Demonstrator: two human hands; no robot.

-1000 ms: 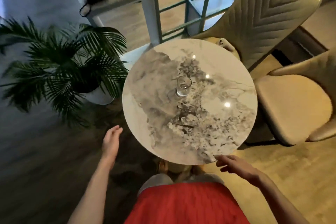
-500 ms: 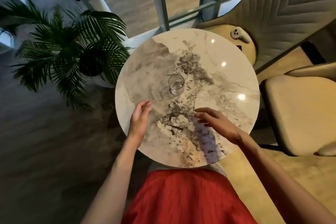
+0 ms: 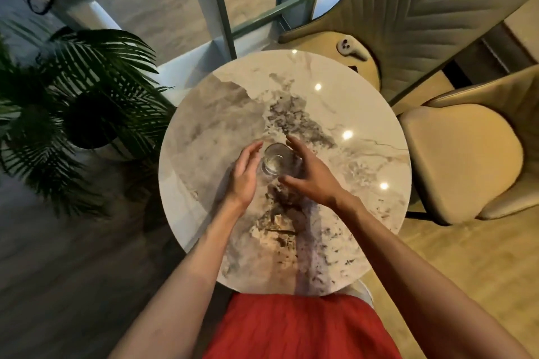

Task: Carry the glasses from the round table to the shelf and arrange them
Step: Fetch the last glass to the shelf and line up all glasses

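The scene is being dominated by a round marble worktop, which is being viewed from above by a person standing at its near edge. To the right, two padded chairs are being seen close against the rim, while a potted palm is being seen on the floor to the left and a railing at the far side; the shelf is not being shown. Near the centre of the worktop, a single clear glass is standing upright, so its long axis is being pointed almost straight at the camera, and it is being kept well away from every edge. The glass is being flanked from both sides: the left hand is being held just beside it on the left and the right hand just beside it on the right, both about equally near. The fingers of both hands are being held spread and open, and nothing is being gripped; whether any fingertip is already touching the glass cannot be told. The rest of the worktop is being left bare, so a straight lift upward is being judged unobstructed, with the chairs being the closest things to be avoided while turning away.
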